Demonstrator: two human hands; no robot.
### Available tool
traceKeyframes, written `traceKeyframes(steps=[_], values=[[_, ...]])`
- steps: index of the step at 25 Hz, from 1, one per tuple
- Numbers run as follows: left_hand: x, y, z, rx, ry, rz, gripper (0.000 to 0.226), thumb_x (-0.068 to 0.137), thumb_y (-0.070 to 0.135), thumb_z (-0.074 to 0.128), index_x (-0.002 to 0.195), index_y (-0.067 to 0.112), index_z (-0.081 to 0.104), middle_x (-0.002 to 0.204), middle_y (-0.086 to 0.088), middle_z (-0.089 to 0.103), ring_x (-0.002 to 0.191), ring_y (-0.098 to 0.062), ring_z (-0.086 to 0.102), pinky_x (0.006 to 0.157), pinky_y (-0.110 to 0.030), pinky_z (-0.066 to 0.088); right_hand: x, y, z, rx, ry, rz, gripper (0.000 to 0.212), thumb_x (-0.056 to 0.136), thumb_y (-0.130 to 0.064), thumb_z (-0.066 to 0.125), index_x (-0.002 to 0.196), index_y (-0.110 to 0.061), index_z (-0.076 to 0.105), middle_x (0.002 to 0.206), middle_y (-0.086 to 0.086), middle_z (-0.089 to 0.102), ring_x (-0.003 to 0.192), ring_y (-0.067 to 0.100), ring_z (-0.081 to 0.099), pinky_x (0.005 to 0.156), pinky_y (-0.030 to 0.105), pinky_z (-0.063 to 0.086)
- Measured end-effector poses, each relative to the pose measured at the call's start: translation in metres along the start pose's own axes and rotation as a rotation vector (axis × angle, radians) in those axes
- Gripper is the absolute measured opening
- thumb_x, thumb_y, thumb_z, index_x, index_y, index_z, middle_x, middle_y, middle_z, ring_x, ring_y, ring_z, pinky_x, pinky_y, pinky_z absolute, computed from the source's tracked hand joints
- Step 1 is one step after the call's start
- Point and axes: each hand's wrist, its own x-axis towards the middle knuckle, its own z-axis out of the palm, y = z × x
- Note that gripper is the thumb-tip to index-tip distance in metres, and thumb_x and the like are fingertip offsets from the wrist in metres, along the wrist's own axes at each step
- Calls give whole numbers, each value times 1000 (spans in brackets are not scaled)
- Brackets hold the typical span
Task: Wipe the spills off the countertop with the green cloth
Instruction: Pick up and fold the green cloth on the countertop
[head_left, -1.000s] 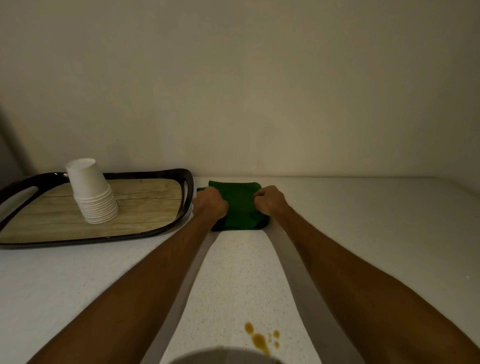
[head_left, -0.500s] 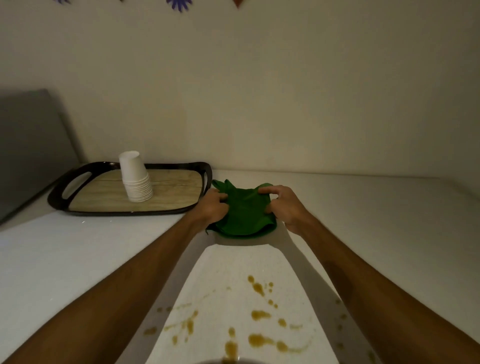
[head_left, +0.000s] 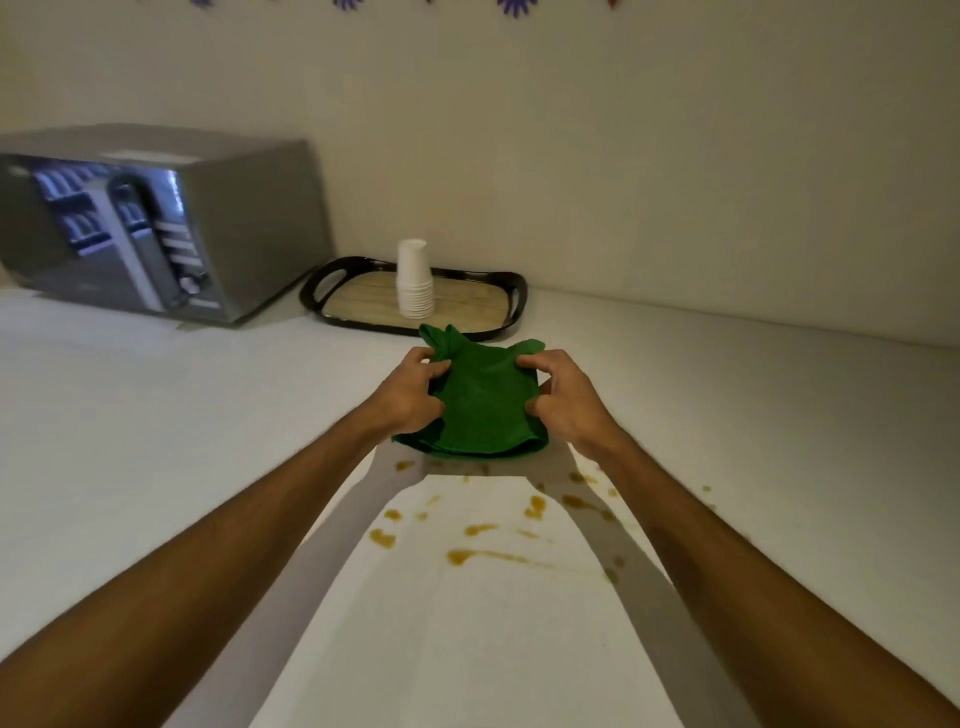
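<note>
The green cloth (head_left: 480, 402) is bunched between both hands, its lower folds hanging just above the white countertop (head_left: 156, 415). My left hand (head_left: 413, 392) grips its left edge and my right hand (head_left: 563, 397) grips its right edge. Brown spills (head_left: 485, 540) are spattered on the countertop just in front of the cloth, in drops and streaks spreading to the right. Some drops lie in the shadow of my right forearm.
A black tray (head_left: 415, 306) with a wood-look base sits behind the cloth near the wall, holding a stack of white paper cups (head_left: 414, 280). A grey microwave (head_left: 156, 223) stands at the back left. The wall runs along the counter's far edge.
Both hands have lifted the cloth off the counter and drawn it nearer, toward the spills. The view has tilted, so the microwave and more spills now show.
</note>
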Motion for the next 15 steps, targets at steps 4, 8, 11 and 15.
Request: traceKeyframes(steps=[4,8,11,15], values=[[-42,-41,-27,112,9,-42,74,84,-5,59,152,13,34,157,-1,20,139,-24,36,111,-30,37,-19,-28,44,-145,-84,-128,65,83,16,63,145,-3,54,142,12,47,123,30,55,108,38,48],[-71,-79,-32,216,26,-84,79,79,-4,60,152,10,33,157,1,20,132,-26,45,104,-37,46,-27,-38,84,-293,-177,-183,66,83,15,60,146,0,50,145,13,43,132,29,48,113,33,41],[-77,-105,-35,230,24,-82,75,78,-5,60,149,8,37,156,3,22,125,-26,50,99,-38,50,-31,-42,111,-319,-193,-182,61,80,17,58,140,2,55,142,14,45,130,30,50,107,23,39],[-73,-132,-44,169,25,-77,68,80,-7,59,144,7,43,153,-1,27,128,-26,47,102,-31,45,-32,-45,129,-346,-166,-26,52,85,13,60,136,1,59,140,14,46,125,29,51,96,15,38]])
